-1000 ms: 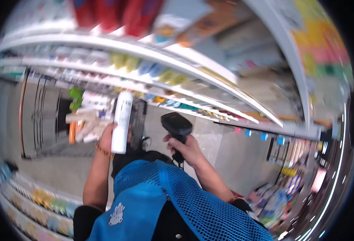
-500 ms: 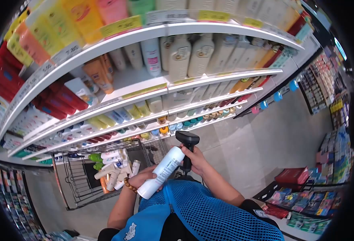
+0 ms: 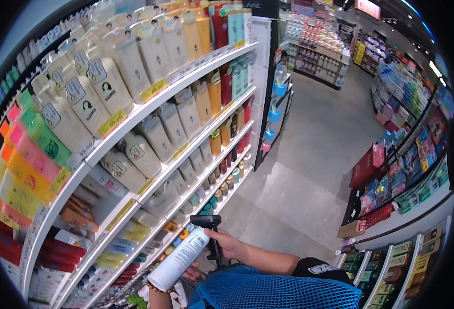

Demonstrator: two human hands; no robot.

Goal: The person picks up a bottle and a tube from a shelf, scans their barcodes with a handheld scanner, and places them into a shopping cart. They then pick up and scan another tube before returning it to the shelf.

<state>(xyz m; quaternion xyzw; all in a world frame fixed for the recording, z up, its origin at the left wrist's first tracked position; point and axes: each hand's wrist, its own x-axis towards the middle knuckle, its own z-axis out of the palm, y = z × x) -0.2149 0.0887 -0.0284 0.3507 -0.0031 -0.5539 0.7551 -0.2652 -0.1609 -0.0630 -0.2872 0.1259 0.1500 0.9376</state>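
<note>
A white cylindrical bottle [image 3: 178, 261] with small print on its side lies tilted in front of me. My left hand [image 3: 191, 271] is partly hidden behind it and holds it, with a beaded bracelet [image 3: 157, 288] at the wrist. My right hand [image 3: 226, 245] is wrapped round the handle of a black barcode scanner [image 3: 206, 222]. The scanner's head sits just above the bottle's upper end, and the right thumb is close to that end.
Shelves of lotion bottles [image 3: 88, 100] rise on the left, with price tags along their edges. Part of a loaded cart [image 3: 137, 299] shows below. Grey floor [image 3: 309, 134] runs ahead. A rack with a red box [image 3: 368, 165] and packets stands on the right, boxed goods [image 3: 387, 273] below it.
My view has swung to the right, bringing the aisle ahead into sight and leaving most of the cart out. Both hands keep hold of the bottle and scanner.
</note>
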